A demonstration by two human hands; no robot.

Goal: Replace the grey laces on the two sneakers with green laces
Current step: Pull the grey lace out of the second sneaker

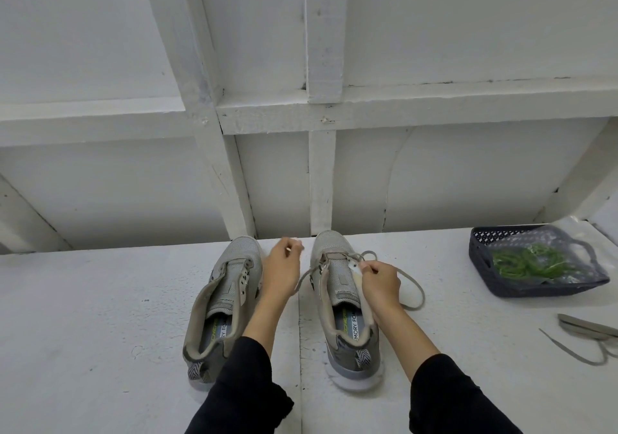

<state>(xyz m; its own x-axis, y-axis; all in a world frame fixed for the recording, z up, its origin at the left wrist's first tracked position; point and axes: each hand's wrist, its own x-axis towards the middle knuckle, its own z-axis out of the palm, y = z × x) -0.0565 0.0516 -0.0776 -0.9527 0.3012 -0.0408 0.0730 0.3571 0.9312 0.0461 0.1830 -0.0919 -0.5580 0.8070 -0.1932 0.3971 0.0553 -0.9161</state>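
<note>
A: While both sneakers stand side by side on the white table (100,299), toes toward the wall, the left sneaker (222,303) shows bare eyelets, no lace in it.

B: And the other one?

A: The right sneaker (344,303) carries a grey lace (409,286) in its upper eyelets only. One strand runs left across the tongue; a long loop trails out to the right and lies on the table.

B: Hands?

A: The right hand (379,283) sits over the right sneaker's outer eyelet row, thumb and forefinger pinched on the grey lace near the top eyelets. The left hand (282,268) is between the two sneakers, fingers curled closed near the toes. The left strand of the lace runs toward it, but whether those fingers actually clamp the lace I cannot tell; something pale and thin shows at the fingertips.

B: Sleeves?

A: Black, both forearms.

B: Green laces?

A: The green laces (525,261) are coiled inside a clear plastic bag (568,249), which lies in a dark woven basket (481,259) at the far right of the table, well apart from the sneakers.

B: Anything else?

A: A loose grey lace (582,336) lies folded on the table at the right edge, nearer than the basket.
</note>
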